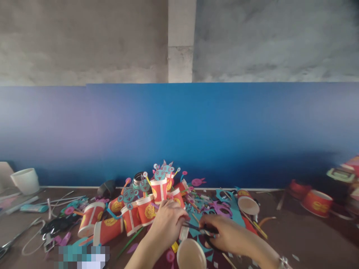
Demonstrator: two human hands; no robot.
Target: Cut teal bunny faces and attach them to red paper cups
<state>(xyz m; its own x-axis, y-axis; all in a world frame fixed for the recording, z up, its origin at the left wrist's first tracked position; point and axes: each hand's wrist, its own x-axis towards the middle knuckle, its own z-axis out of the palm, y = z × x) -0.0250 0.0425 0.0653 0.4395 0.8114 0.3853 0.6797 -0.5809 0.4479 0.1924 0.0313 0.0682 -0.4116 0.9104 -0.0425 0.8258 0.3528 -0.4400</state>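
Observation:
My right hand (221,229) is closed around the black handles of a pair of scissors (192,225), whose blades point left toward my left hand. Fingers bent together, my left hand (168,219) is closed by the blade tips; what it pinches is too small and hidden to make out. Just below the blades is a small white piece (184,233). A paper cup (191,254) opens toward me under both hands. Beyond my left hand, several red paper cups (146,210) stand or lie, some bearing blue cat-like paper faces (159,173).
Blue and purple paper scraps (221,209) cover the table's middle. A tipped cup (248,205) lies right of them, and a red cup (316,203) stands farther right. At the left are a white cup (25,181) and loose cables (33,231). A blue panel (179,130) rises behind.

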